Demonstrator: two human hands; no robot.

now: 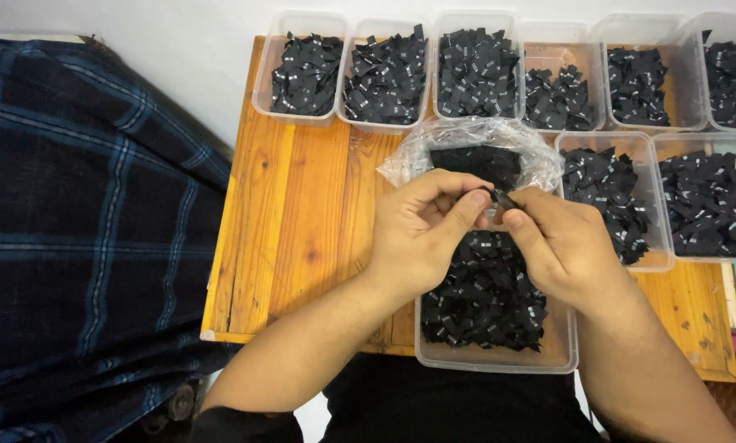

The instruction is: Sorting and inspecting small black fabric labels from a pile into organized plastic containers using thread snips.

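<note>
Fingertips [476, 199] of the left hand [421, 234] and the right hand [560, 242] meet, pinched together on a small black label [501, 198] held between both thumbs and forefingers. Hands hover above a clear plastic tub [499, 357] heaped with black labels, at the near edge of the wooden table [302, 213]. Just behind the hands: an open clear plastic bag [474, 135] holding more labels. Row of similar tubs [384, 74] along the far edge. Dark plaid cloth [81, 221] lies left of the table.
</note>
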